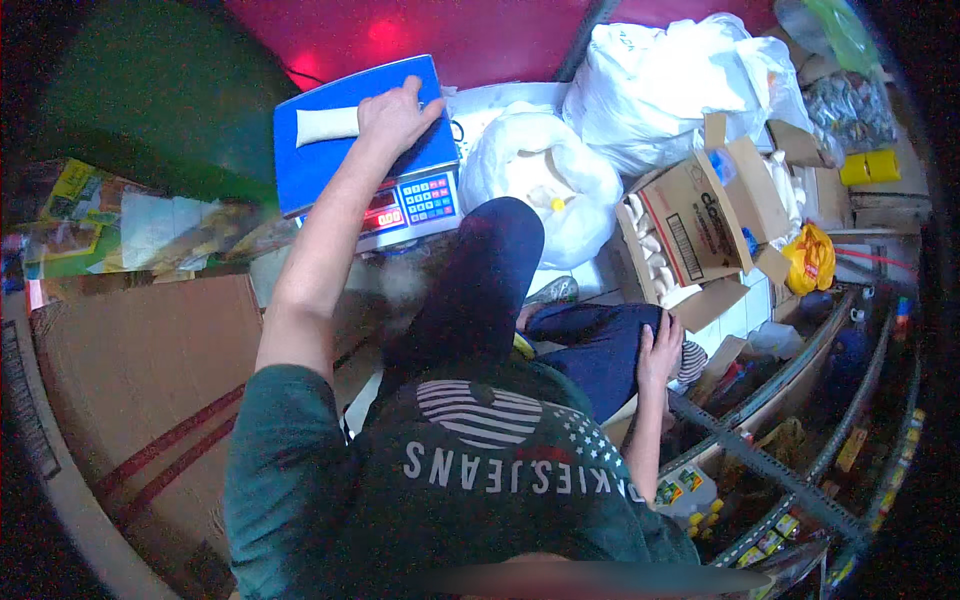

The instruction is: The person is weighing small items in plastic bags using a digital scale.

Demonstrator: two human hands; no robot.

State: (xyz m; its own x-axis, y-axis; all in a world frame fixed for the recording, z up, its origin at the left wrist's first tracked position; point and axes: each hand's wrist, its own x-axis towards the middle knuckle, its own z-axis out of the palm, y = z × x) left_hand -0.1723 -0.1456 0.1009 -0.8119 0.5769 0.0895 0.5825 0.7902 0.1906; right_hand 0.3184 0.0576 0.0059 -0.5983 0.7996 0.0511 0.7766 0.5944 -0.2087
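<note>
Over the blue platform of a digital weighing scale (330,176) is my left hand (396,112), palm down, with index finger and thumb spread. Its curled fingers meet the right end of a filled white packet (322,126); whether they grip it is hidden. The keypad and lit red display face me below the platform. My right hand (660,349) rests on my bent right knee, fingers somewhat apart, holding nothing. Between the scale and an open cardboard box (694,225) stands an open white plastic bag (487,150) with pale contents and a small yellow-capped item (557,203) inside.
White packets (656,262) fill part of the cardboard box. A large stuffed white bag (660,90) stands behind it. At right are a yellow plastic bag (810,259) and metal shelving (780,457) with containers. A big cardboard sheet or box (150,360) lies at left.
</note>
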